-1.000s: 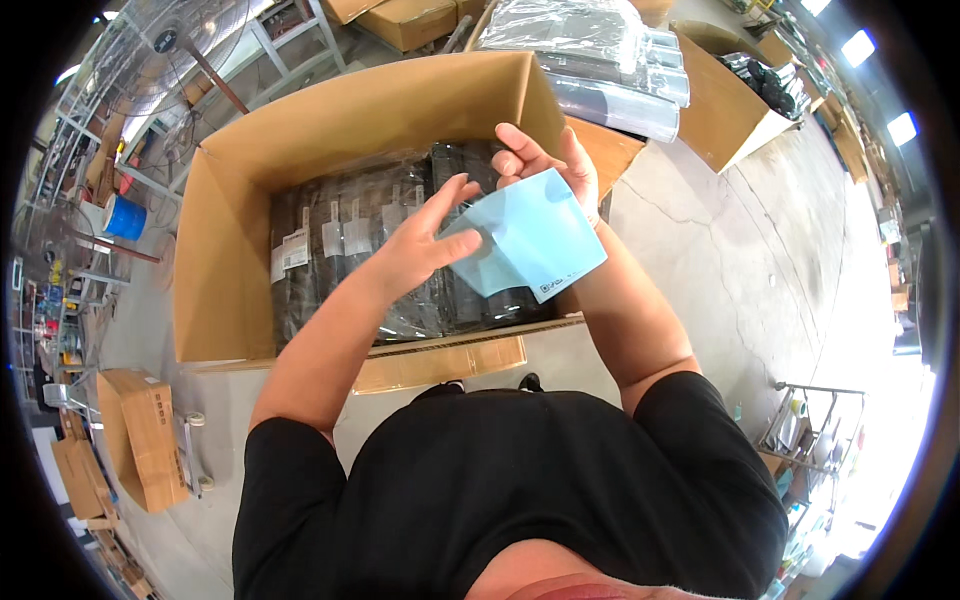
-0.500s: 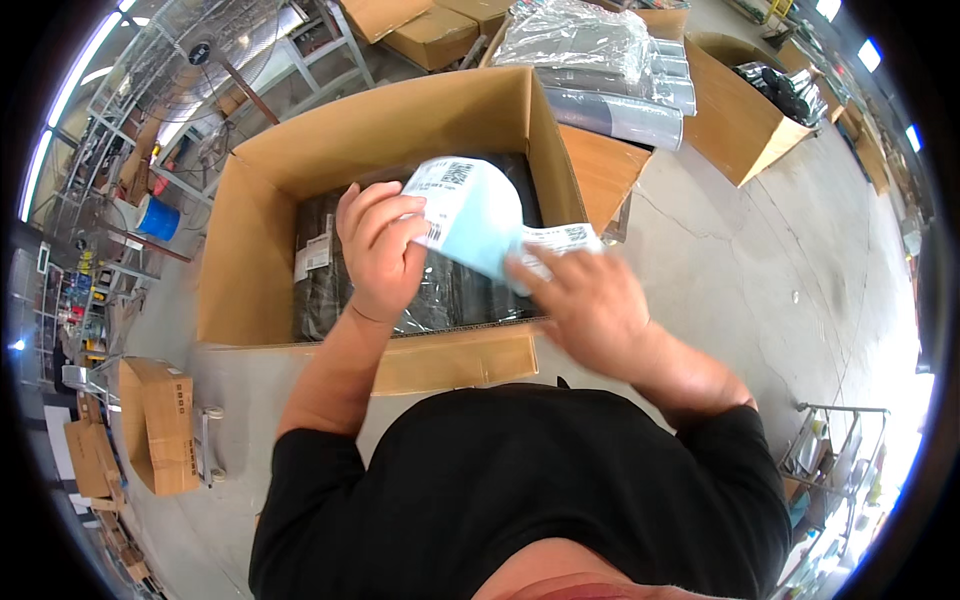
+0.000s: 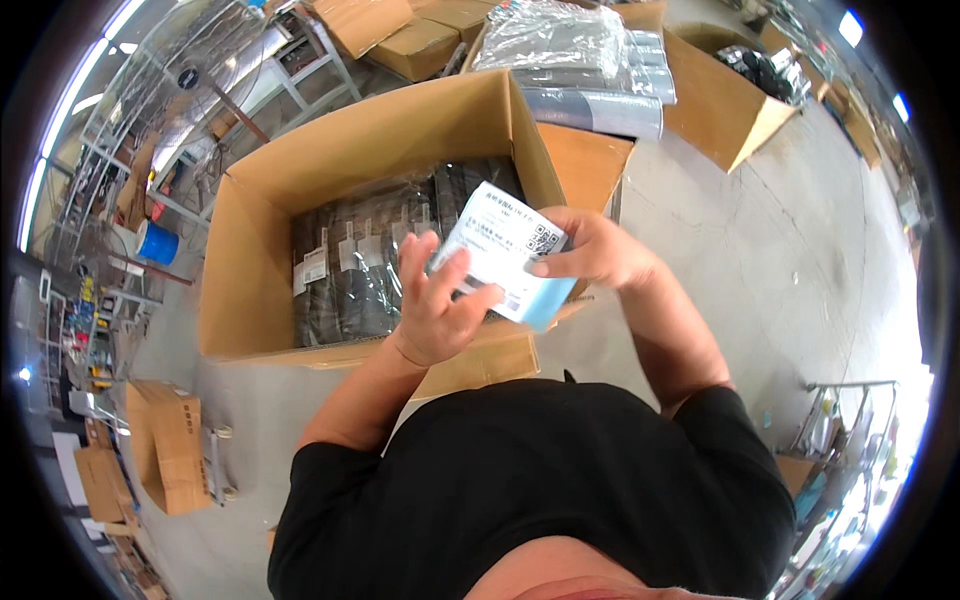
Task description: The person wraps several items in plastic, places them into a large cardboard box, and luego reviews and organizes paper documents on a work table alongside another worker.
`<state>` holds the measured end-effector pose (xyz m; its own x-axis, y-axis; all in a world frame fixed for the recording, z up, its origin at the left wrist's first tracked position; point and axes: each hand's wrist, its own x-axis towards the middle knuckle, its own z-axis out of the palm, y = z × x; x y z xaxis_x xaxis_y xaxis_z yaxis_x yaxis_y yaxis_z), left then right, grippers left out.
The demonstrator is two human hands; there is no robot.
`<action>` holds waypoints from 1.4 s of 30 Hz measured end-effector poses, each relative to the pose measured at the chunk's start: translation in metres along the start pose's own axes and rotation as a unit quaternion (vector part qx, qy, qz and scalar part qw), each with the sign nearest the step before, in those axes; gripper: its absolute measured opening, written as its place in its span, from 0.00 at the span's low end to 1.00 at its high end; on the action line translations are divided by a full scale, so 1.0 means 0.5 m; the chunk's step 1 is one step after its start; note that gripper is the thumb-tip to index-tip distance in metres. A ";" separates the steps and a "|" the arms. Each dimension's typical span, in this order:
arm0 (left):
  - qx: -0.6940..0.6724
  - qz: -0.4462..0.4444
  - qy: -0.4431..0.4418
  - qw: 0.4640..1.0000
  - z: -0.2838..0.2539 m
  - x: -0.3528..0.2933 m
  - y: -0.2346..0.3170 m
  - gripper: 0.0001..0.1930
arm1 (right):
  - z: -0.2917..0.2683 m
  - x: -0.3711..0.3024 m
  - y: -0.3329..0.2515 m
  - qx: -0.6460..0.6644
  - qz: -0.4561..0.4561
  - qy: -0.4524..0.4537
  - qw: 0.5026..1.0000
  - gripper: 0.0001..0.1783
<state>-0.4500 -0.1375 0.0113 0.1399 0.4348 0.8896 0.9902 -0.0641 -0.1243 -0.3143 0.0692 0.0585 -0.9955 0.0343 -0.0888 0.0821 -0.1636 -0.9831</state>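
A white printed label sheet [image 3: 490, 240] with a square code is pinched between the thumb and fingers of my right hand [image 3: 595, 250]. Pale blue backing [image 3: 548, 303] shows beneath its lower right edge. My left hand [image 3: 437, 308] is at the sheet's left side with fingers spread, the tips overlapping its edge; whether they press on it I cannot tell. Below both hands stands a large cardboard box [image 3: 380, 135] with its top open. Inside it lie several dark items in clear plastic bags [image 3: 370, 290], some bearing a white label [image 3: 315, 265].
Behind the box, rolls in clear wrap [image 3: 590, 105] are stacked. Another carton [image 3: 705, 105] with dark contents stands at the far right. On the left are a fan [image 3: 188, 78], a blue spool [image 3: 157, 242] and a small open carton [image 3: 165, 445]. A wire cart [image 3: 850, 440] is at the right.
The curled sheet has left my left hand's grip and now lies flatter in my right hand, turned with its printed face up. My left hand has moved right and lower, its fingers spreading.
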 end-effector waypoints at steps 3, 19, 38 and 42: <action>-0.286 -0.253 -0.036 0.923 -0.009 0.024 -0.001 0.21 | -0.076 0.009 0.002 -0.098 0.008 -0.122 0.988 0.31; -0.519 -0.593 -0.108 0.606 -0.014 0.103 0.032 0.29 | -0.079 -0.014 -0.054 -0.213 0.008 -0.103 0.972 0.35; -0.609 -0.617 0.113 0.486 0.061 0.111 0.080 0.24 | 0.014 -0.096 0.154 -0.086 -0.321 0.266 0.905 0.59; -0.614 -0.605 0.116 0.493 0.099 0.110 0.111 0.23 | 0.038 -0.089 0.133 0.019 -0.372 0.327 0.868 0.60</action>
<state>-0.3873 -0.0726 0.0318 -0.6968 0.7167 0.0291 -0.4206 -0.4411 0.7928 -0.2654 0.0381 0.0004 -0.5307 0.6956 0.4842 -0.5861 0.1115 -0.8025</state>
